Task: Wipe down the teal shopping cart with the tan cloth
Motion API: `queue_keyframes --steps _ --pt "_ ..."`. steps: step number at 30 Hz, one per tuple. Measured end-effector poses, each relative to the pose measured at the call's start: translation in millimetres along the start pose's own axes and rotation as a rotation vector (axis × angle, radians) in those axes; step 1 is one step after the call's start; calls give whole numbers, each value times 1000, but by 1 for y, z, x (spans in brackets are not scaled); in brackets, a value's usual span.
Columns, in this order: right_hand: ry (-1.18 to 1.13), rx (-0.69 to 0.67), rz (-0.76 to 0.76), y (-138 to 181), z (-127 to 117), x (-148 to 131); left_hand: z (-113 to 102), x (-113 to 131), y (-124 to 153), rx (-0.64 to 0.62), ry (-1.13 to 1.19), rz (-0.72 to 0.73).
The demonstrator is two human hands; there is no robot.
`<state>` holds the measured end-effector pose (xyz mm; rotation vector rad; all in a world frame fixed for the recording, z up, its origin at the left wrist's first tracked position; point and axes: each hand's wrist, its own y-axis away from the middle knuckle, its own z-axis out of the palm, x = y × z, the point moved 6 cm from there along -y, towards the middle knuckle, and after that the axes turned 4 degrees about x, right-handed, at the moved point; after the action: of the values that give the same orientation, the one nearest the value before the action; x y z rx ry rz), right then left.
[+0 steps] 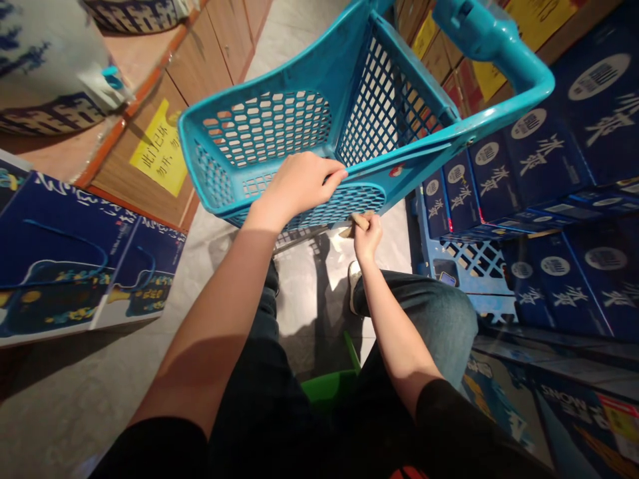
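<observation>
A blue plastic shopping cart (419,174) with lattice sides stands in front of me, its basket holding nothing that I can see. My left hand (302,183) is closed over the cart's near rim, fingers curled around the edge. Lower and to the right, my right hand (368,236) pinches a crumpled beige cloth (358,223) against the cart's underside, just below the lattice wall. Most of the cloth is hidden by the fingers. The cart's handle (529,93) rises at the upper right.
Stacked dark blue boxes (499,173) line the right side, by a blue plastic pallet (474,266). Blue gift boxes (74,259) stand at left beneath a wooden cabinet (150,193) with a yellow sign (158,150). Something green (329,389) is beneath me, between my legs.
</observation>
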<state>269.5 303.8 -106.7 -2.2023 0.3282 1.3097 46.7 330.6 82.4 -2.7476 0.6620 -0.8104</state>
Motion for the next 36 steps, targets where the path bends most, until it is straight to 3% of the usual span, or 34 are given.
queue_keyframes --steps 5,10,13,15,21,24,27,30,33,36 --pt "-58 84 -203 -38 -17 -44 1 0 -1 -3 1 -4" --pt "50 -47 42 -7 4 -11 0 1 -1 -11 1 -17" --pt "70 -74 112 11 9 4 -1 1 -1 -5 5 -2" --pt "44 -28 69 5 1 -3 -1 1 -1 -7 10 7" --pt "-72 208 -227 -54 -33 -46 -1 3 -1 -17 1 -16" --pt "-58 250 -155 -54 -31 -29 0 3 -2 -35 -12 -47" --pt "7 151 45 -28 -16 6 -1 4 -2 -31 -18 -58" --pt "31 47 109 -2 -4 23 -2 3 -2 -21 -14 -40" --pt "13 63 65 -5 -7 12 -1 2 -2 -5 -1 -7" --pt "-16 113 -30 -33 -16 -13 0 -1 -2 6 5 5"
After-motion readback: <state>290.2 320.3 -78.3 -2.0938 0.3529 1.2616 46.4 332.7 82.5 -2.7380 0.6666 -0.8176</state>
